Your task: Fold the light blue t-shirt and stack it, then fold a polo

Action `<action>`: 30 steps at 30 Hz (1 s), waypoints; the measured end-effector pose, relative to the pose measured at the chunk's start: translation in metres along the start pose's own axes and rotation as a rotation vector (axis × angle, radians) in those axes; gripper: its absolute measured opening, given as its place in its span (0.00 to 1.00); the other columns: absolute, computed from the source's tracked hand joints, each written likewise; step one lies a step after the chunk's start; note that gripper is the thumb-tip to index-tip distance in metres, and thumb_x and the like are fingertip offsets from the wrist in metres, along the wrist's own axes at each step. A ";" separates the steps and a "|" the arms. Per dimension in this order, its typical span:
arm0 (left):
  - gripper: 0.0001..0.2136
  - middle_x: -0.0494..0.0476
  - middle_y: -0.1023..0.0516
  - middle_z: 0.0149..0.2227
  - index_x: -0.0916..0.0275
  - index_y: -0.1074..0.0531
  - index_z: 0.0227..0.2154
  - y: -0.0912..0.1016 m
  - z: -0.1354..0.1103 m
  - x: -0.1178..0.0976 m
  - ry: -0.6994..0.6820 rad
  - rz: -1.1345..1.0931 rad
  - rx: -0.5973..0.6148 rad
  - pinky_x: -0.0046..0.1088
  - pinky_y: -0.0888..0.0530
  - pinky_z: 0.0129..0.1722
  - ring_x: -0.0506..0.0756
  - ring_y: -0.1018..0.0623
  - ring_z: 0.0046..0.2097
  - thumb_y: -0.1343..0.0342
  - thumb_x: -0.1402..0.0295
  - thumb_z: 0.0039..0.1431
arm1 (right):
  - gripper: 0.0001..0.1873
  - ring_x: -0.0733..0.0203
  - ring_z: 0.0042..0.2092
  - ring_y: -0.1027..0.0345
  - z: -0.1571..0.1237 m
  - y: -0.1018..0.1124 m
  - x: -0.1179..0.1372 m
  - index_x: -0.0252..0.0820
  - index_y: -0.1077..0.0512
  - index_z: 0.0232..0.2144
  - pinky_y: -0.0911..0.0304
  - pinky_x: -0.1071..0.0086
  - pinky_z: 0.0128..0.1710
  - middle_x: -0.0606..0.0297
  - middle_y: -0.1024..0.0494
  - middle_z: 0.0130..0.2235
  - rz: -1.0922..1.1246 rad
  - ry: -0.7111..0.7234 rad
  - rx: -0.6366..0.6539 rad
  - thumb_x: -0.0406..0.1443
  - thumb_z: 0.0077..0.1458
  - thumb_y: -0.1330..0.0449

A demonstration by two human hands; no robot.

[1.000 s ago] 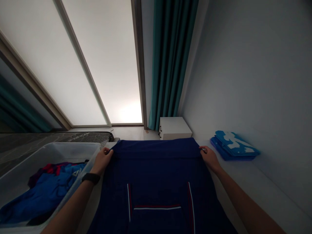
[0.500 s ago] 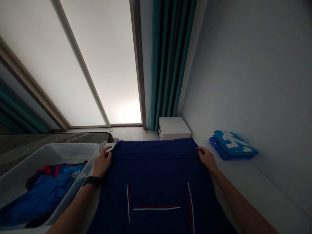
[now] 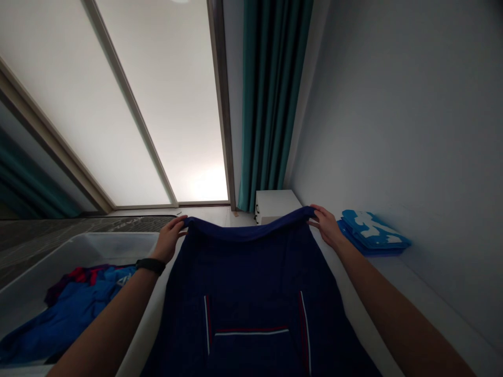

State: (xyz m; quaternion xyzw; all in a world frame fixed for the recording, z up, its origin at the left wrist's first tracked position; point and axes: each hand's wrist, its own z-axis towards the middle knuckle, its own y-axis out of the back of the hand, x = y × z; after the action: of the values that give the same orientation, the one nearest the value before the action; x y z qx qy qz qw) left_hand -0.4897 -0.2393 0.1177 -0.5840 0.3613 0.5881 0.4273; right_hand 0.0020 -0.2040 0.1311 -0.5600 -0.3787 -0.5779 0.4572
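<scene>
Navy garment edge (image 3: 247,233) raised above counter (image 3: 389,283), gripped in left-hand fingers (image 3: 177,221) and right-hand fingers (image 3: 317,211)

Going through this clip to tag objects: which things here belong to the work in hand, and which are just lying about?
In use: navy garment; left hand and right hand, both holding its top edge.

Lying about: clear plastic bin; blue clothes inside it; folded blue-and-white cloths; white cabinet.

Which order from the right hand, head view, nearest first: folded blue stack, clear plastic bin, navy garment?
Right hand:
1. Navy garment: held at top edge.
2. Folded blue stack: just right.
3. Clear plastic bin: far left, past garment.
</scene>
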 end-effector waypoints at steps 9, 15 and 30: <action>0.28 0.57 0.30 0.56 0.55 0.33 0.52 -0.013 0.024 -0.037 -0.045 -0.050 0.073 0.30 0.23 0.42 0.57 0.28 0.55 0.46 0.78 0.44 | 0.34 0.63 0.49 0.35 0.030 -0.022 0.034 0.58 0.38 0.54 0.28 0.62 0.42 0.69 0.28 0.49 0.010 0.043 -0.025 0.30 0.44 0.47; 0.30 0.58 0.29 0.56 0.55 0.35 0.55 -0.020 0.017 -0.021 -0.050 0.040 0.114 0.34 0.23 0.44 0.58 0.28 0.56 0.48 0.76 0.44 | 0.37 0.61 0.50 0.32 0.028 -0.017 0.009 0.57 0.42 0.58 0.27 0.66 0.38 0.66 0.30 0.57 -0.054 0.066 -0.064 0.29 0.44 0.47; 0.33 0.63 0.31 0.60 0.59 0.39 0.59 -0.018 0.035 0.025 -0.071 0.218 0.093 0.37 0.36 0.60 0.59 0.33 0.62 0.47 0.77 0.45 | 0.38 0.57 0.59 0.36 0.027 -0.018 -0.060 0.48 0.57 0.67 0.32 0.59 0.50 0.55 0.41 0.65 -0.497 0.051 0.147 0.35 0.56 0.49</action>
State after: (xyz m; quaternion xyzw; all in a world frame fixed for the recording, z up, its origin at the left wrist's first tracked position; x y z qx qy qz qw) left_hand -0.4846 -0.1984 0.0961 -0.4996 0.4342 0.6340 0.3998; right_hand -0.0096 -0.1666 0.0755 -0.4003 -0.5340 -0.6574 0.3500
